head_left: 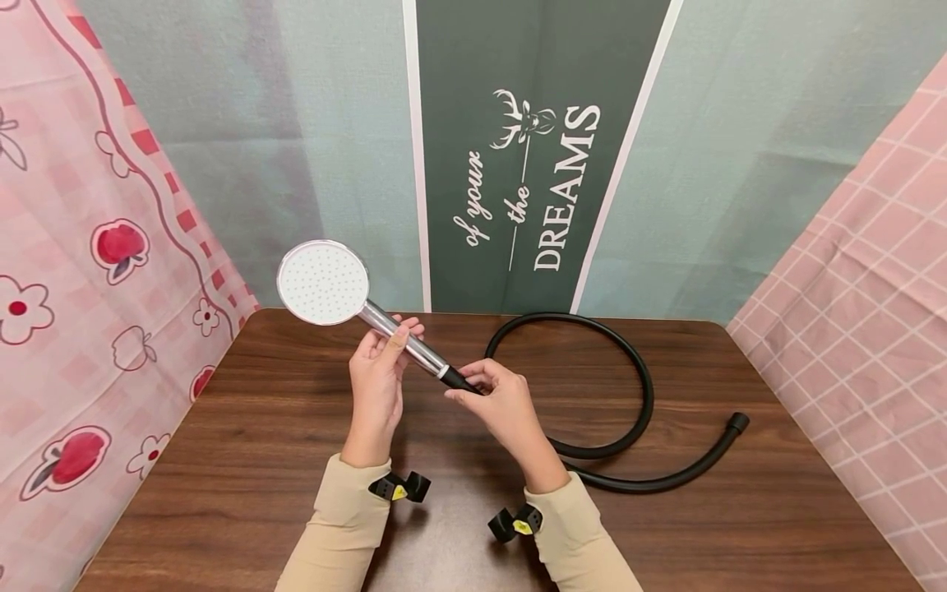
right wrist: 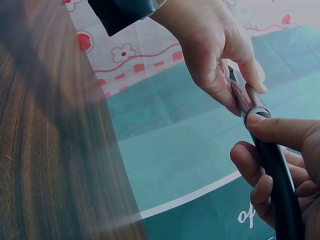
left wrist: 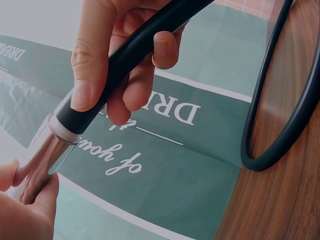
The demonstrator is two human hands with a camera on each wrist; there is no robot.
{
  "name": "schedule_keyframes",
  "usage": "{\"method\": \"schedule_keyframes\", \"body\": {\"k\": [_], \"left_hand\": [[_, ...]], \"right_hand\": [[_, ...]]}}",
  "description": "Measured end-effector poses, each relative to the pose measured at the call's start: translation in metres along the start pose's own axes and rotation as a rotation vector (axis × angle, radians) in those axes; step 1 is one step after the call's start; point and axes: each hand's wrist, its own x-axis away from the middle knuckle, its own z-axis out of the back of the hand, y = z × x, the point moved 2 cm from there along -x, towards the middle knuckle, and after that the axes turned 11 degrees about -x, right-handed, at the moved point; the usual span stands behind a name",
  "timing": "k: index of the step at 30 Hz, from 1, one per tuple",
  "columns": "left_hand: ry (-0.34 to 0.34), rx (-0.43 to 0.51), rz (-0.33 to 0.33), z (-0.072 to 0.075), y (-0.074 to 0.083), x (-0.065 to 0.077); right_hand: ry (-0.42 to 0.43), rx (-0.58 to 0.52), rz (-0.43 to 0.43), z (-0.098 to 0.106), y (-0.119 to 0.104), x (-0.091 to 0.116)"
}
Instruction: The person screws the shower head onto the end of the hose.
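A shower head (head_left: 323,282) with a round white spray face and a chrome handle is held up over the table, tilted with its face to the upper left. My left hand (head_left: 379,374) grips the chrome handle (left wrist: 44,152) between thumb and fingers. At the handle's lower end sits the black end of a shower hose (head_left: 457,379), against a white ring. My right hand (head_left: 503,403) pinches that hose end, thumb on one side and fingers round the other, as the right wrist view also shows at the black hose (right wrist: 277,175).
The rest of the hose loops over the brown wooden table (head_left: 244,493) on the right, its free black end (head_left: 737,423) lying near the right side. A grey-green curtain (head_left: 355,123) hangs behind; pink patterned cloths (head_left: 74,345) flank both sides.
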Motion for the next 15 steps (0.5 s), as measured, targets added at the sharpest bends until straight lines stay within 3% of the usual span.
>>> {"method": "schedule_keyframes", "body": {"k": [15], "left_hand": [[0.005,0.011,-0.008,-0.0006,0.0000,-0.0006]], "right_hand": [[0.001,-0.023,0.013,0.0003,0.0020,-0.0008]]}}
